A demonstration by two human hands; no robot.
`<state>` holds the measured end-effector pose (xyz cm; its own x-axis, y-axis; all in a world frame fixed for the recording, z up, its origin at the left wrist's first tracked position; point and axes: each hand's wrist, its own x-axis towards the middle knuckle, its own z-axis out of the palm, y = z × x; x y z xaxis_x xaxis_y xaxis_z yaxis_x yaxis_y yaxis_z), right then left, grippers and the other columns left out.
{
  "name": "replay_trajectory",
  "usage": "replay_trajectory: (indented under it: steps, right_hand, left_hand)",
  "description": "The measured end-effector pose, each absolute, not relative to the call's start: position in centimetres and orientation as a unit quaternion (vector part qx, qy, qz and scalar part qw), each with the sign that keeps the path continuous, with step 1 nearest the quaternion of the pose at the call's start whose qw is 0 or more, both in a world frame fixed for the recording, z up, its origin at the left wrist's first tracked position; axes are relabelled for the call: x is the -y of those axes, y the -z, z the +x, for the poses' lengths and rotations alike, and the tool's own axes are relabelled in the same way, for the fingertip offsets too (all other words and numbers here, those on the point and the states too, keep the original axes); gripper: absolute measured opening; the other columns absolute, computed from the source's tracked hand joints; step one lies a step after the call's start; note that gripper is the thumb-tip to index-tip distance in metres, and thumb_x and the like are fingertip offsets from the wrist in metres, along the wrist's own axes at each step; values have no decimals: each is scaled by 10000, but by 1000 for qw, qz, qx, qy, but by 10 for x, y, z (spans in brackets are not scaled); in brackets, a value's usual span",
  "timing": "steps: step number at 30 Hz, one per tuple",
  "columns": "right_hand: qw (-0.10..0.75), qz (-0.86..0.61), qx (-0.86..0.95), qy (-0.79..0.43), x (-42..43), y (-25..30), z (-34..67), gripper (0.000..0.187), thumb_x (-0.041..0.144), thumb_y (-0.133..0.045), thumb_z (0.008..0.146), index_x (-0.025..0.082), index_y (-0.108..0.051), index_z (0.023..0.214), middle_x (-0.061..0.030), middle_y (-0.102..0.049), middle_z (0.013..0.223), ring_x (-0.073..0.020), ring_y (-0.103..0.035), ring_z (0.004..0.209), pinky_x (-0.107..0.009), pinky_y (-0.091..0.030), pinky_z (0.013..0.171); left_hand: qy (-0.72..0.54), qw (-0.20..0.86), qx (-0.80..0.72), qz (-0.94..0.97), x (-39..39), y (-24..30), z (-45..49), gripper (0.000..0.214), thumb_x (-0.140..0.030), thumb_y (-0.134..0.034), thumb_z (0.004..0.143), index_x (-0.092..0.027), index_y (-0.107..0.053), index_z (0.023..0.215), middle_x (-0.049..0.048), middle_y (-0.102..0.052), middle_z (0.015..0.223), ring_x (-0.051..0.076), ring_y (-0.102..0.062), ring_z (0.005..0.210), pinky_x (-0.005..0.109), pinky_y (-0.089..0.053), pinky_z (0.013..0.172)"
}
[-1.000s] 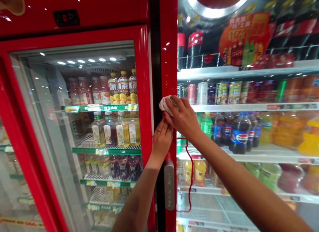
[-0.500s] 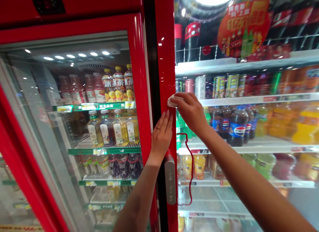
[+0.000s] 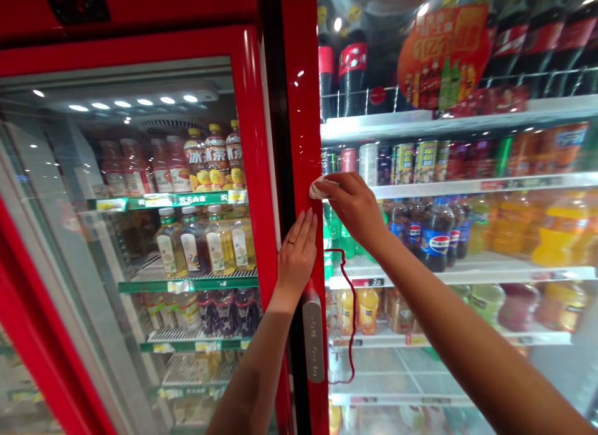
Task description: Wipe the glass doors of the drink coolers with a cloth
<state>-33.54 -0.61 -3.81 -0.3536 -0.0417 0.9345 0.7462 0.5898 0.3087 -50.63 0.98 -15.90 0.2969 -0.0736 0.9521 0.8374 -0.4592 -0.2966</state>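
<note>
Right hand (image 3: 357, 204) pinches cloth (image 3: 318, 189), seemingly touching 12-to-6 frame (image 3: 301, 129); left hand (image 3: 297, 253) flat, gripping nothing visible, at cloth's 7 o'clock.

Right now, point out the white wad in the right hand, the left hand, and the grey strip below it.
White wad (image 3: 318, 189): head view, on its exposed end.
Left hand (image 3: 296, 257): head view, on the back of the hand.
Grey strip (image 3: 313, 343): head view, mid-face.

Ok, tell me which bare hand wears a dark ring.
The left hand, outstretched against the glossy red fridge frame, wears the thin dark ring; the right hand, pinching a crumpled white cloth or tissue, shows none.
</note>
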Motion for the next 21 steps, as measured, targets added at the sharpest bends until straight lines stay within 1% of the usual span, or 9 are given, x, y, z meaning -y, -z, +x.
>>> replay_trajectory:
  steps: [5,7,10,12,18,21]
  right_hand:
    - [573,-258,687,364,-1,22,-337,365,113,-517,1026,321,-728,1240,-64,-734,1179,-261,-667,1095,-436,-573,941]
    - [564,-252,697,364,-1,28,-338,398,100,-523,1019,322,-726,1280,-70,-742,1184,-262,-669,1100,-442,-586,942]
    - [519,-238,732,372,6,45,-324,447,84,-547,1008,324,-698,1353,-72,-752,1215,-260,-671,1104,-447,-606,943]
    - [503,-236,738,382,11,53,-310,433,99,-547,1020,324,-691,1361,-69,-757,1223,-257,-671,1094,-441,-610,930]
    - [559,-269,692,369,8,32,-305,328,166,-524,1045,314,-737,1246,-73,-752,1135,-267,-668,1062,-456,-588,920]
    - [549,-262,707,362,4,27,-315,333,161,-533,1039,302,-741,1258,-82,-752,1157,-268,-669,1073,-455,-590,936]
  left_hand:
    - [517,451,285,-669,-9,159,-506,826,25,-496,1017,-131,-133,1742,127,-548,1657,221,-388,1621,394,-495,1288]
    - [521,449,283,-668,-9,158,-506,835,25,-499,1016,-133,-121,1744,127,-547,1658,220,-388,1621,395,-492,1292]
    - [524,443,282,-671,-8,157,-506,844,19,-489,1021,-155,-100,1750,119,-537,1665,212,-387,1621,382,-473,1306]
    - [525,441,283,-671,-6,156,-507,850,20,-482,1022,-166,-88,1752,116,-538,1664,206,-388,1620,371,-463,1312]
    - [542,409,292,-674,1,155,-494,875,17,-463,1017,-221,-64,1758,90,-496,1699,223,-397,1615,415,-471,1313]
    - [545,396,294,-678,4,154,-479,875,2,-471,1025,-217,-51,1760,85,-497,1700,222,-398,1617,418,-457,1324]
